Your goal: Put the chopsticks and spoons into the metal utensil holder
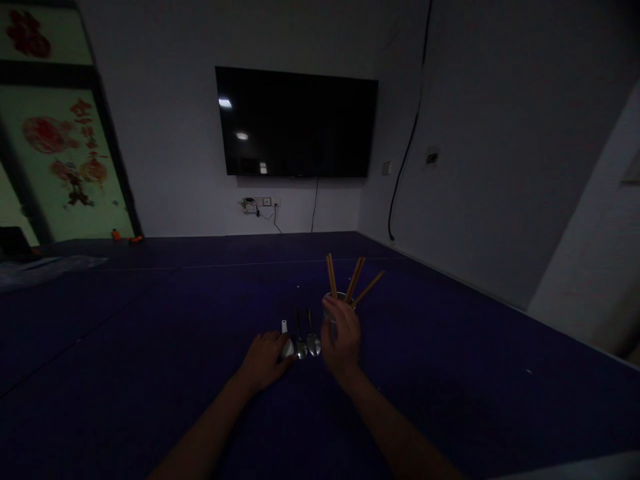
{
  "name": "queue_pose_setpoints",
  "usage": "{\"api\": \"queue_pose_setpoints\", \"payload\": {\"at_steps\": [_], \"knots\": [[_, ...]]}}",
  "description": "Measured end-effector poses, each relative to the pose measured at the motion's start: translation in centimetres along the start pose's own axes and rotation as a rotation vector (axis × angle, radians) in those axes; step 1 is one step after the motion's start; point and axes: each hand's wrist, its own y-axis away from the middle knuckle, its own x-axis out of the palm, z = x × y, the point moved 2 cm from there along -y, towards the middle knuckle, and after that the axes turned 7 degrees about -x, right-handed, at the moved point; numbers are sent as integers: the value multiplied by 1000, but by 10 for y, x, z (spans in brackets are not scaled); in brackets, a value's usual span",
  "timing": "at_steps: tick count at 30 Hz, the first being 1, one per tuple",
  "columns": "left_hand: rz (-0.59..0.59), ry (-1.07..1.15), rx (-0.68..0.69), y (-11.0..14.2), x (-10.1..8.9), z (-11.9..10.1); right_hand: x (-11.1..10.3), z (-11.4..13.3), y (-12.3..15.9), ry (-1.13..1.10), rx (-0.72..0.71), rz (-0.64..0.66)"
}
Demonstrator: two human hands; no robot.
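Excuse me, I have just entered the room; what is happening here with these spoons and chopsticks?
A person has the left-hand grip against a white spoon, while the right-hand grip is at the near side of a cup. Chopsticks stand tilted in the cup. Two metal spoons lie between the hands. The dim light hides how firmly anything is held.

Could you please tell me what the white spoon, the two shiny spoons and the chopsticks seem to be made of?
White spoon: smooth plastic or ceramic, from its even white colour; dim light leaves which open.
Two shiny spoons: probably polished metal, given the bright glints in their bowls.
Chopsticks: likely wood or bamboo, from their tan colour; finish unclear.
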Motion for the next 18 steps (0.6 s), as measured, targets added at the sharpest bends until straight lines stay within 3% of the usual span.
{"api": "queue_pose_setpoints", "payload": {"at_steps": [4, 10, 14, 18], "knots": [[-8, 12, -10, -1, 3, 3, 12, 2, 11, -105, -142, 217], [-109, 77, -9, -2, 0, 4, 21, 4, 14, -53, -48, 436], [-245, 167, 48, 1, -12, 1, 24, -1, 14, -56, 46, 423], [-254, 209, 194, 8, -20, -9, 25, -5, 13, -45, 99, 381]]}}
